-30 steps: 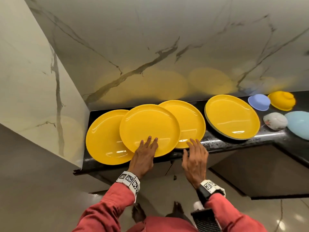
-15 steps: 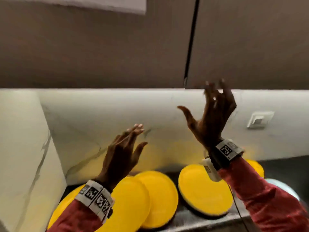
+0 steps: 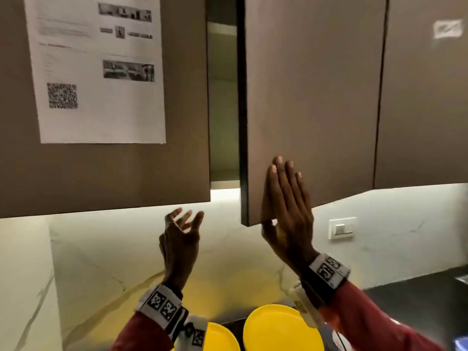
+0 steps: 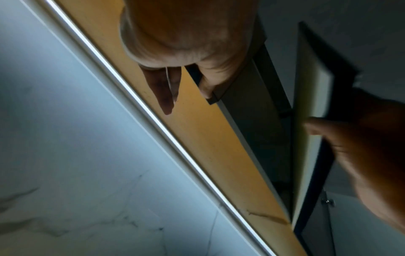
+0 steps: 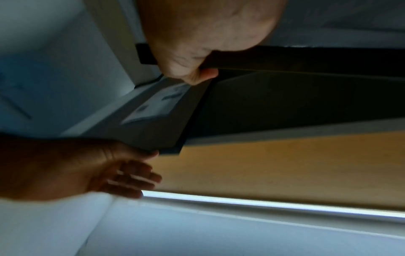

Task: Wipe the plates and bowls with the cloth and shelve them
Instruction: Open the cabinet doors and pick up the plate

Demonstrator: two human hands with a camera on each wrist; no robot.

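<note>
My right hand (image 3: 286,198) holds the lower left corner of a brown cabinet door (image 3: 311,97), fingers flat on its front and thumb behind the edge. That door stands partly swung out, and a dark gap (image 3: 222,110) shows the cabinet inside. Raised with fingers spread, my left hand (image 3: 182,224) hangs just below the neighbouring shut door (image 3: 101,173) and holds nothing. Two yellow plates (image 3: 278,328) (image 3: 217,338) lie on the counter below my wrists. In the right wrist view the thumb (image 5: 201,76) hooks under the door's edge (image 5: 306,58). No cloth is in view.
A printed sheet (image 3: 98,69) is stuck to the left door. A white wall switch (image 3: 342,228) sits on the marble backsplash to the right. The dark counter (image 3: 417,300) runs off to the right. A light strip (image 4: 131,97) glows under the cabinets.
Both hands left the plates on the counter and rose to the wall cabinets. My right hand took hold of the door and swung it partly out; the view tilted upward.
</note>
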